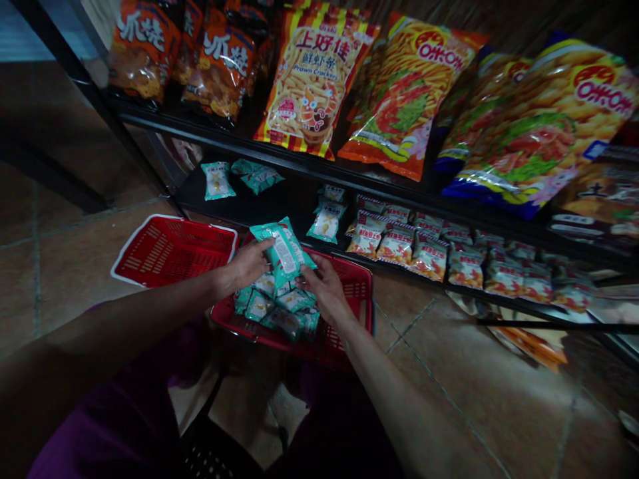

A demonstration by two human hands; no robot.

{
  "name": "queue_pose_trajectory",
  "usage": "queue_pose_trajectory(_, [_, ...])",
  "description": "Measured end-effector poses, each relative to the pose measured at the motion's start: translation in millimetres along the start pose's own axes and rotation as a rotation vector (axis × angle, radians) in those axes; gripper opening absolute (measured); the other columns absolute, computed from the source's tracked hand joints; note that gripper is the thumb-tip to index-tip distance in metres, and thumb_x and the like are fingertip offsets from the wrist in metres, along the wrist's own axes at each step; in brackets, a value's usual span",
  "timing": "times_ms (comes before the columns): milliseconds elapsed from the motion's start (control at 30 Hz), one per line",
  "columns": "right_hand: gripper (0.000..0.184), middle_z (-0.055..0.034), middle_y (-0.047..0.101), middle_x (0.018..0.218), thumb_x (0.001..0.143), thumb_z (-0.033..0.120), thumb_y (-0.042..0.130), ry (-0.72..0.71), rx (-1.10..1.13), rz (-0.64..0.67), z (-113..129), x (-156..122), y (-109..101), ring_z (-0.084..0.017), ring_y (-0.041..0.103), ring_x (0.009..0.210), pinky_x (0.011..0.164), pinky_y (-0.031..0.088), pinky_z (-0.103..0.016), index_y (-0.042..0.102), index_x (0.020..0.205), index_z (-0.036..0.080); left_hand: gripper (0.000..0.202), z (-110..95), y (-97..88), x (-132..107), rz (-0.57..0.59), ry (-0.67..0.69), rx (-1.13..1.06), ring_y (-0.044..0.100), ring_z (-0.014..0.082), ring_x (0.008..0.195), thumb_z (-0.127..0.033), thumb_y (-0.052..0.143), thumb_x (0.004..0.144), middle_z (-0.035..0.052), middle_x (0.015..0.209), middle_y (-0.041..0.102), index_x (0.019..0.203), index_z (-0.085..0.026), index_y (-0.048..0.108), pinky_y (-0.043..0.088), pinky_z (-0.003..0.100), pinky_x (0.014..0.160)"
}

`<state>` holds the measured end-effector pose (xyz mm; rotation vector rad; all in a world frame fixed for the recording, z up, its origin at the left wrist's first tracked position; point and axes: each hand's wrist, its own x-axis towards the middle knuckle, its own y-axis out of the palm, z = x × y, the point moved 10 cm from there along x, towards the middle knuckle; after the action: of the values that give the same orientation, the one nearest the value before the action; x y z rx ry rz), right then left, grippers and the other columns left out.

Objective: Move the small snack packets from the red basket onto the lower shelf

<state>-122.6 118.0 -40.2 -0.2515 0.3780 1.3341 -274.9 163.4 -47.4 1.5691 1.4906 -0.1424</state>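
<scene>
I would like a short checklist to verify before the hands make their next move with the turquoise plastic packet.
1. Hold: left hand at the left edge and right hand at the lower right of the turquoise plastic packet: ok.
2. Support below: the packet is above the red plastic basket of similar packets: ok.
3. Second basket, red plastic with white rim, beside the first, not under the packet: ok.
4. Turquoise packets on the low black shelf in one even row: not ok, they lie in separate groups.
5. Packet's seals undamaged: cannot tell, too small and dim.
</scene>
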Motion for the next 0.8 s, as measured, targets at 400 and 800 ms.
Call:
queue_pose_trajectory(400, [0.059,-0.0103,0.064,0.104,0.078,0.034,0.056,-0.319,-0.666,-0.068,22,1,-7,-0.026,0.062,0.093,0.086,0.05,-0.047,0.042,0.133,0.019,0.01,-1,-10.8,3,-0.07,0.038,0.085,0.059,0.0146,0.061,-0.019,0.064,0.076,0.0032,0.069,0.063,0.084,-0.015,0.06,0.047,0.027,0.06])
queue_pose_trajectory(800, [0.058,-0.007,0.047,0.141,0.079,0.005,0.037,-0.912,-0.836,0.106,60,-38,34,-0.02,0.036,0.136,0.112,0.033,-0.047,0.048,0.133,0.023,0.027,-3,-0.9,2,0.061,0.18,0.248,0.061,0.0146,0.07,-0.026,0.068,0.073,0.0049,0.091,0.067,0.099,-0.021,0.061,0.049,0.029,0.064])
